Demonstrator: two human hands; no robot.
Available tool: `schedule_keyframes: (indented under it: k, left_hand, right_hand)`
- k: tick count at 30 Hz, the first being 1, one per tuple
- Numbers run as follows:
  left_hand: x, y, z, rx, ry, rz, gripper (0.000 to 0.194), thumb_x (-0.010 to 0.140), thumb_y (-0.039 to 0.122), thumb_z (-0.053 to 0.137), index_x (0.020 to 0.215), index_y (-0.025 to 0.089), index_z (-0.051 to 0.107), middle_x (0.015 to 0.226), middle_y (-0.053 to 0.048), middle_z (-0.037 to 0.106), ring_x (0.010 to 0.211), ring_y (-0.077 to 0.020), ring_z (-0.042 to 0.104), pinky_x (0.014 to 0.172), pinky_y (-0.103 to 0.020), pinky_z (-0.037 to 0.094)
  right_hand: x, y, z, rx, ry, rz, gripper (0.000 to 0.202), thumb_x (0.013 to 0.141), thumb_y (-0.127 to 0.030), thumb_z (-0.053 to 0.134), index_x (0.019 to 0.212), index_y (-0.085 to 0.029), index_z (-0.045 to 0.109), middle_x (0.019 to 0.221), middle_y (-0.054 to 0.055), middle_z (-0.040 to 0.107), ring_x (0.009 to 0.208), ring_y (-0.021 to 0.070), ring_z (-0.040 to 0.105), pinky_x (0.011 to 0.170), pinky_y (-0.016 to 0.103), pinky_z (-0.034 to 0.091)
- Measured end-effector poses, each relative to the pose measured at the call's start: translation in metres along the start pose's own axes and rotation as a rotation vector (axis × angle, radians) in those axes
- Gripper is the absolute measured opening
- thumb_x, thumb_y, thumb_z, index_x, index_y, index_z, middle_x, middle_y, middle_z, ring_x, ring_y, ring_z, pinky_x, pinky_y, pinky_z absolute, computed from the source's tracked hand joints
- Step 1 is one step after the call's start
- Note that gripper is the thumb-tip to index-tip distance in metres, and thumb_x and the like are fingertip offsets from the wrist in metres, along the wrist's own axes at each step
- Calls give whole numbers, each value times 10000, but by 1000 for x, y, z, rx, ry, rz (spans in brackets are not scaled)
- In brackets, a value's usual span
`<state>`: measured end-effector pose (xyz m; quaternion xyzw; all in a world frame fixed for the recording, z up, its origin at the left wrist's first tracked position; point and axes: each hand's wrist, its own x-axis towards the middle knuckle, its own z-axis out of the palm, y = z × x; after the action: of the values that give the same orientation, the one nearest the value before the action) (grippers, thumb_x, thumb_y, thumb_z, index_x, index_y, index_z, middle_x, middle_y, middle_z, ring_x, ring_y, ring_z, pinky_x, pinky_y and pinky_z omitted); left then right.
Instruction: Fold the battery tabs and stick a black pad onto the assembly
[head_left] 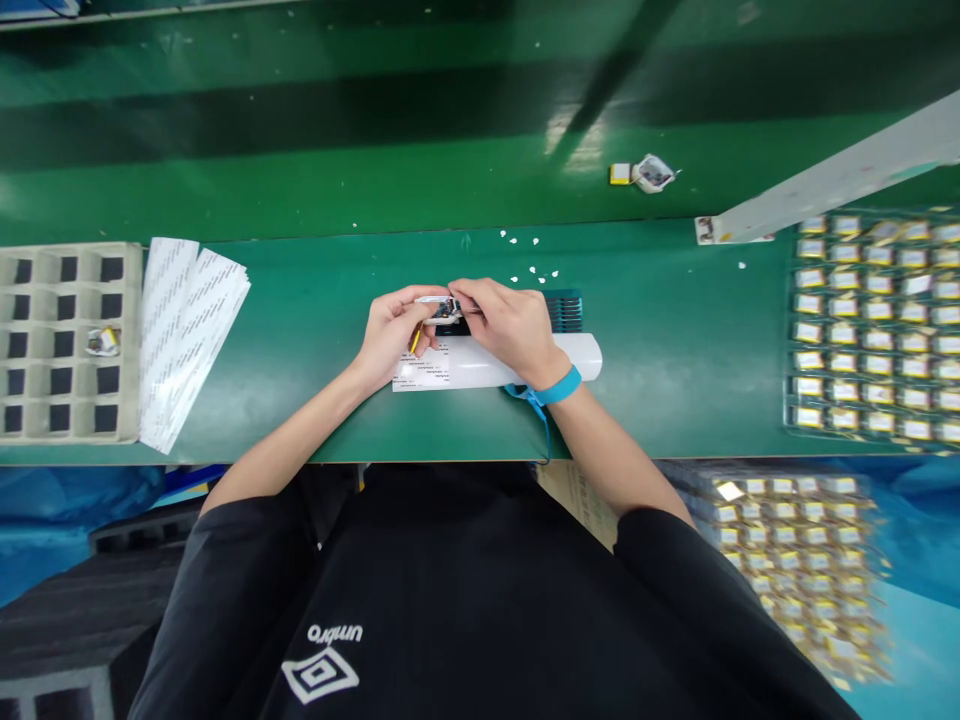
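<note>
My left hand (395,325) is closed around a small white-cased circuit board assembly (444,311), held just above the bench. A yellow-edged battery (415,338) hangs below the fingers of that hand. My right hand (510,325), with a blue strap at the wrist, has its fingers pinched at the right edge of the assembly. Whatever lies between those fingertips is too small to make out. Under both hands lies a curled white label sheet (487,365) with printed rows. Behind it, a dark slotted holder (564,308) is partly hidden by my right hand.
To the left stand a compartment tray (140,340) and printed label strips (191,340). A tray of several batteries (859,335) is at the right, beside a slanted white post (832,175). Another battery-and-board assembly (651,174) lies farther back. White scraps (532,270) dot the bench.
</note>
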<state>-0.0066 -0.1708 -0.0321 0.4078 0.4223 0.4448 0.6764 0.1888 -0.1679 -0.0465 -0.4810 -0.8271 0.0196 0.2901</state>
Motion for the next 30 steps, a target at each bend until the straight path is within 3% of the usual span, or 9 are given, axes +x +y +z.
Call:
schedule_keyframes:
  k: [4, 7, 9, 12, 18, 22, 26, 30]
  left_hand:
    - [-1, 0, 0, 36, 10, 21, 181, 861, 195, 669, 980, 217, 804, 512, 62, 614, 336, -76, 497, 409, -225, 485]
    - [-1, -1, 0, 73, 4, 70, 169, 884, 197, 660, 1008, 218, 773, 529, 64, 622, 347, -79, 521, 405, -219, 464]
    - [-1, -1, -1, 80, 2, 91, 154, 880, 190, 663, 1000, 214, 757, 524, 62, 627, 346, -82, 522, 404, -216, 457]
    - [0, -1, -1, 89, 11, 96, 135, 870, 189, 665, 976, 214, 745, 513, 61, 628, 340, -81, 508, 390, -216, 437]
    - [1, -3, -2, 125, -24, 135, 99, 888, 205, 696, 982, 211, 727, 507, 80, 588, 344, -77, 504, 399, -217, 449]
    - [1, -3, -1, 139, -7, 163, 108, 906, 240, 716, 1006, 201, 704, 543, 76, 623, 349, -76, 522, 363, -197, 383]
    - [2, -7, -1, 198, 27, 208, 196, 923, 350, 773, 1024, 201, 695, 579, 64, 641, 346, -92, 545, 310, -199, 301]
    - [3, -12, -1, 233, 23, 272, 338, 932, 503, 798, 1036, 208, 669, 589, 66, 628, 336, -89, 525, 314, -207, 333]
  right_hand:
    - [4, 7, 0, 2, 113, 144, 429, 1054, -150, 422, 1371, -170, 710, 1264, 124, 805, 957, 231, 803, 711, 337, 612]
    - [7, 8, -4, 36, 148, 100, 456, 1092, -182, 428, 1499, -195, 633, 1496, 118, 694, 1205, 256, 771, 780, 352, 646]
    - [7, 5, -8, 19, 102, 25, 387, 1116, -242, 485, 1451, -230, 679, 1482, 82, 707, 1181, 246, 784, 729, 332, 639]
    - [6, -2, -9, -32, 66, -28, 312, 1121, -277, 538, 1345, -245, 752, 1361, 50, 777, 995, 220, 827, 645, 316, 610]
    - [5, -4, -11, -70, -6, -42, 324, 1098, -174, 526, 1261, -257, 793, 1343, 26, 783, 995, 195, 828, 663, 284, 602]
    - [6, -2, -16, -132, -21, -58, 302, 1124, -237, 514, 1229, -222, 797, 1343, 22, 781, 939, 204, 836, 651, 291, 608]
    - [5, -4, -18, -138, 0, -103, 324, 1133, -219, 478, 1188, -204, 796, 1327, 19, 787, 914, 193, 838, 626, 280, 595]
    - [4, -6, -16, -105, -17, -123, 341, 1130, -188, 456, 1209, -202, 787, 1333, 22, 784, 903, 183, 836, 639, 277, 601]
